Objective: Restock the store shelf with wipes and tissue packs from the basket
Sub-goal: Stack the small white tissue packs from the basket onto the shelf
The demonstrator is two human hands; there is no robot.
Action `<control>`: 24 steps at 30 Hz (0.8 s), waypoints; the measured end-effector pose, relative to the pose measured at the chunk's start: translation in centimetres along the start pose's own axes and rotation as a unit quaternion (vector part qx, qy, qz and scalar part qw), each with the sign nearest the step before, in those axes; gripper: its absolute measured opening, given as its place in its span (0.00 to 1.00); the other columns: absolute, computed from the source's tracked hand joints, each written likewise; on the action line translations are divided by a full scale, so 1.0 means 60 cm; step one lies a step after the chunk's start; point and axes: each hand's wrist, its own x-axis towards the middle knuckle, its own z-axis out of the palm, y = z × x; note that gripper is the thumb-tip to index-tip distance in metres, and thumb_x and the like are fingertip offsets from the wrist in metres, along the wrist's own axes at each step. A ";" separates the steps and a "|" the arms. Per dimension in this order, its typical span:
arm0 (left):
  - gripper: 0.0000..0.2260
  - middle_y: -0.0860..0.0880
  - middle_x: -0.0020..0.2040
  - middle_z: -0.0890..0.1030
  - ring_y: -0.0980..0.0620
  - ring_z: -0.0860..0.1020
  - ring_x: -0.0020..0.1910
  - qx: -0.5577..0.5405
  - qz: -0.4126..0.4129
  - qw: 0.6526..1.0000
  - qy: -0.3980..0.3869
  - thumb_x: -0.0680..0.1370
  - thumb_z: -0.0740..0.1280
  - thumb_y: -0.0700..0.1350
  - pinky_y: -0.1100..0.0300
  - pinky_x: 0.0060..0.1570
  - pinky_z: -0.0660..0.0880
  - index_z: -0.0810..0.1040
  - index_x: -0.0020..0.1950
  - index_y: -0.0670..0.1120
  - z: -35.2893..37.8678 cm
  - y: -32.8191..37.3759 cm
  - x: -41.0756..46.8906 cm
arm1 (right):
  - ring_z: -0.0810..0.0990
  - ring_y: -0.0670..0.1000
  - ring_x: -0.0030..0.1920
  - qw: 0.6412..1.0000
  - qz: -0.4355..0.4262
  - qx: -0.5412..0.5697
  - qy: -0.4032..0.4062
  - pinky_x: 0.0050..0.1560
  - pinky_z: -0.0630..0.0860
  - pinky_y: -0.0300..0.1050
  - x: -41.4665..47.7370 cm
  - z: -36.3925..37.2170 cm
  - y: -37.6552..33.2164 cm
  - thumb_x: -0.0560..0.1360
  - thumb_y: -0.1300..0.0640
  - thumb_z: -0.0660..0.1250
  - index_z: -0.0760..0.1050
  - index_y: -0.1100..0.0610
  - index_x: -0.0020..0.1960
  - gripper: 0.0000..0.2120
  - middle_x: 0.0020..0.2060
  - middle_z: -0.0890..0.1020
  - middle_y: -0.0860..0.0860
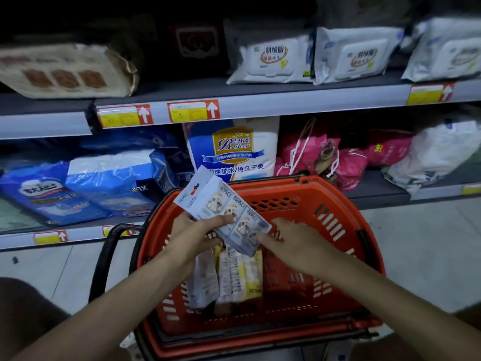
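Both forearms reach in from the bottom corners of the frame and meet over the red basket (pixel 346 220), which sits on the floor at centre frame, hard against the foot of the shelving. At centre, the left hand (pixel 192 230) is closed on a strip of tissue packs (pixel 226 212), thumb on its printed face and fingers behind, holding it tilted up and clear of the basket, probably so it can go straight to the shelf. Just right of that, the right hand (pixel 289 238) grips nothing; its fingers are spread and its fingertips meet the strip's lower end, seemingly to steady or square it.

Beneath the hands, more packs (pixel 234 277) stand on end in the left part of the basket, so plenty of restocking is left. Their print is too blurred to say whether they are wipes or tissues.

Across the upper right, the upper shelf (pixel 286 108) carries white wipes packs (pixel 270 58) in a row. A beige bundle (pixel 65 71) lies at upper left, with a dark gap between the two that looks like the free spot. The lower shelf is crowded: blue padded packs (pixel 109 183) at left, a tall white and blue bag (pixel 234 147) directly behind the basket, pink bags (pixel 322 155) at right. The basket's black handle (pixel 109 251) hangs off its left side, out of the way.
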 end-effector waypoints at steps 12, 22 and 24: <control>0.21 0.47 0.57 0.87 0.48 0.85 0.57 0.018 0.228 0.972 -0.054 0.73 0.78 0.37 0.55 0.56 0.82 0.80 0.65 0.42 0.010 -0.008 -0.012 | 0.87 0.63 0.52 0.742 0.147 0.652 -0.050 0.55 0.83 0.58 0.039 -0.007 -0.029 0.75 0.31 0.65 0.77 0.56 0.59 0.29 0.51 0.86 0.64; 0.30 0.56 0.67 0.72 0.55 0.74 0.68 0.381 0.412 0.807 -0.183 0.72 0.76 0.31 0.57 0.57 0.76 0.77 0.70 0.52 -0.001 -0.008 0.015 | 0.83 0.65 0.58 0.651 0.180 0.737 0.005 0.64 0.78 0.61 0.049 0.019 -0.013 0.62 0.53 0.73 0.80 0.60 0.64 0.31 0.58 0.85 0.61; 0.37 0.62 0.72 0.69 0.59 0.70 0.72 0.480 0.387 0.764 -0.187 0.73 0.73 0.30 0.60 0.54 0.77 0.72 0.75 0.59 -0.013 0.004 0.017 | 0.84 0.65 0.57 0.661 0.184 0.726 0.045 0.65 0.76 0.66 0.050 0.018 -0.002 0.54 0.53 0.75 0.82 0.60 0.60 0.35 0.56 0.86 0.60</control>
